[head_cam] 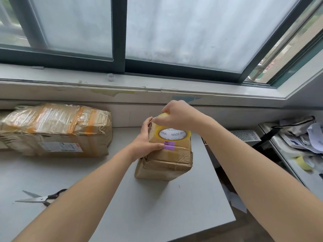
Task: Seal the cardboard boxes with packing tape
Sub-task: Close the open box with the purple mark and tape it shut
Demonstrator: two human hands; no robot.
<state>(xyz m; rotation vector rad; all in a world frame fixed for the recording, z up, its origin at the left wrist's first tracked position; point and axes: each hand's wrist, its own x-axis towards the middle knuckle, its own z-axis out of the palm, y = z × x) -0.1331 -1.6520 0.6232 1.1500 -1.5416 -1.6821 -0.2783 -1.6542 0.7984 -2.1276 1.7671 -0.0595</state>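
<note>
A small cardboard box (167,159) with a purple label (169,145) stands upright on the white table (157,206). My left hand (145,142) grips its left side, thumb next to the label. A yellowish roll of packing tape (174,132), its core printed MADE IN CHINA, rests against the box's top. My right hand (176,114) holds the roll from above at the box's far top edge. A larger cardboard box (57,130), wrapped in shiny tape, lies at the left by the wall.
Scissors (40,198) lie open near the table's left front, partly under my left forearm. A window sill (139,84) runs behind the table. At the right, a lower surface holds a bag and crumpled papers (297,137). The table's right edge drops off beside the small box.
</note>
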